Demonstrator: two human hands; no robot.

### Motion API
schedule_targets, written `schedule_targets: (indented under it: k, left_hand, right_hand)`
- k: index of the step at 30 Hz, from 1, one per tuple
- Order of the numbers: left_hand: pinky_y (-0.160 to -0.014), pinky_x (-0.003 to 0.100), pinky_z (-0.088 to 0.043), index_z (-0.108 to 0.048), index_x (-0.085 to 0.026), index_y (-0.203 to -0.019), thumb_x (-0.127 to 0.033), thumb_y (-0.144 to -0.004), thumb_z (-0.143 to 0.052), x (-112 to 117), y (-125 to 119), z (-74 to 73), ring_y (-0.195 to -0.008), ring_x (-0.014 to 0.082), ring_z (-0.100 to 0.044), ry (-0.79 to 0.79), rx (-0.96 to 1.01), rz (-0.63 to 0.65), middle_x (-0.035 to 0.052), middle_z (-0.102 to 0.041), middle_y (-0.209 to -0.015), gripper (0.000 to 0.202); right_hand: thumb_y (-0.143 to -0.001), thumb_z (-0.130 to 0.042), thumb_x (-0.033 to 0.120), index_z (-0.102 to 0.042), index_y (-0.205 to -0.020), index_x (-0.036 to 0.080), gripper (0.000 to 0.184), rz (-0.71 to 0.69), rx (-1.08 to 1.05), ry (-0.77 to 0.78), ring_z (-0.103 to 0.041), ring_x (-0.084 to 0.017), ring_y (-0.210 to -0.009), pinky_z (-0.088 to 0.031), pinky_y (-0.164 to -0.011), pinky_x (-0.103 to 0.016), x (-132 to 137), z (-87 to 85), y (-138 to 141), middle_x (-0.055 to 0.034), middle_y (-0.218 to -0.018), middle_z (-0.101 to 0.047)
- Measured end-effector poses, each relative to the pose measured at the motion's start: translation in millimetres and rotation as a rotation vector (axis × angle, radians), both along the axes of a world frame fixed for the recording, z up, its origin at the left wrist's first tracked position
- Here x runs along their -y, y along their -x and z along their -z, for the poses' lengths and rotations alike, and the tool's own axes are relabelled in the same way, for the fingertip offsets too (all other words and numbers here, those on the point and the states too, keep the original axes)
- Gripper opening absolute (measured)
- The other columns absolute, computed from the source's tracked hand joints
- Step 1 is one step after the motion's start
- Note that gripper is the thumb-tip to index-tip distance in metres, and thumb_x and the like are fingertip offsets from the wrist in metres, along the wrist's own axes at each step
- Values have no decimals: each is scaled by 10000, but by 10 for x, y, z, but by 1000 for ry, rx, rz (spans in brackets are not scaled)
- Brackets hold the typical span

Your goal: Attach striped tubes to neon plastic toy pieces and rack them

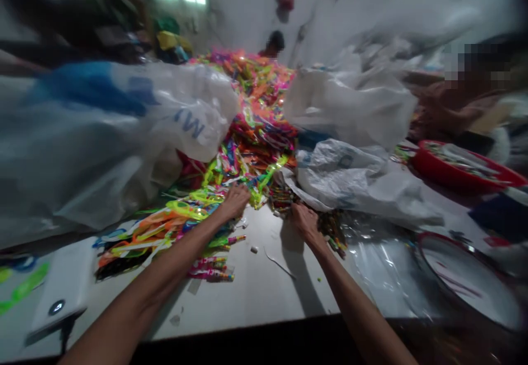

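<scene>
My left hand (236, 200) reaches to the near edge of a heap of bright plastic strips (264, 128). Its fingers are curled, and what they pinch is too blurred to make out. My right hand (304, 219) rests at a pile of small dark, multicoloured sticks (282, 195), beside a crumpled plastic bag. The fingers of that hand are also bent closed, their tips hidden. Neon yellow and orange strips (177, 214) lie under and left of my left forearm. Several pink tubes with printed wrappers (214, 269) are on the white table (264, 299).
Large translucent sacks (193, 112) flank the heap, with a crumpled white bag (346, 167) at right. Further right are a red basin (429, 161), clear plastic sheets (371, 260) and a round tray (424, 244). A white box-shaped device (66, 282) stands left. Other people sit behind and right.
</scene>
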State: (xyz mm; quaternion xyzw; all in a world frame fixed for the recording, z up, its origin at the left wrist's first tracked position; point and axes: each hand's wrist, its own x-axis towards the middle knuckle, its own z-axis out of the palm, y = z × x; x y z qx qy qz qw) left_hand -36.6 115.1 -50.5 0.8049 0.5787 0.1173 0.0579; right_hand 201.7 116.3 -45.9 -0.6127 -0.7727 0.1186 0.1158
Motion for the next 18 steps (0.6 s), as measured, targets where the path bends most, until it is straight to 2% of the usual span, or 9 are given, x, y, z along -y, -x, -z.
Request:
schedule_targets:
  k: [3,6,9,11,13,15,16,18]
  left_hand:
    - [-1063,463,-204,-581,-156,-1007,-33,-769,-399,-13,13,3,-1198,246,-409,-23,29,35,111,-558,-1186,323]
    - [-1048,454,-220,-578,-160,-972,-29,-795,-354,35,-7,-160,-1157,247,-438,-74,68,78,119,-565,-1152,314]
    - [-1002,419,-276,-568,-156,-937,-86,-857,-308,157,-129,-421,-1081,249,-475,-145,135,127,135,-570,-1097,281]
    - [-938,393,-333,-555,-158,-936,-121,-885,-274,321,-240,-578,-1035,242,-496,-184,189,136,126,-573,-1058,288]
    - [-841,370,-386,-547,-155,-935,-160,-903,-257,544,-340,-665,-940,229,-535,-217,242,108,109,-584,-967,292]
    - [-711,320,-419,-549,-157,-907,-226,-896,-326,784,-407,-661,-783,194,-565,-120,422,51,68,-588,-832,233]
    - [-644,291,-420,-550,-159,-888,-262,-877,-381,897,-425,-628,-702,170,-564,3,570,26,45,-582,-774,198]
    - [-530,241,-385,-552,-152,-844,-319,-816,-486,1096,-441,-528,-568,123,-536,352,884,-4,9,-571,-693,182]
  right_hand:
    - [-715,-506,161,-564,-680,165,68,-47,40,-34,-524,-223,-767,-314,-639,-300,69,23,-102,-82,-764,-586]
    - [-748,-474,245,-562,-767,170,117,-64,-50,-106,-539,-222,-793,-343,-664,-302,186,46,-141,-71,-811,-587]
    - [-771,-490,356,-542,-833,178,196,-1,-362,-38,-541,-198,-719,-372,-642,-302,334,-18,-75,-44,-766,-584]
    - [-758,-539,417,-540,-860,176,262,33,-668,72,-540,-182,-668,-392,-615,-298,447,-134,-3,-32,-728,-584]
    - [-729,-600,440,-564,-898,167,324,53,-968,184,-536,-164,-633,-402,-590,-287,570,-289,56,-27,-712,-588]
    - [-700,-651,439,-601,-894,160,343,64,-1182,291,-509,-134,-573,-390,-552,-269,696,-441,86,-15,-673,-580]
    - [-692,-667,435,-619,-857,156,327,56,-1246,341,-489,-119,-545,-377,-532,-260,758,-501,91,-8,-644,-569]
    - [-693,-678,423,-637,-778,148,291,4,-1294,432,-463,-99,-514,-358,-505,-246,874,-573,89,-2,-612,-554]
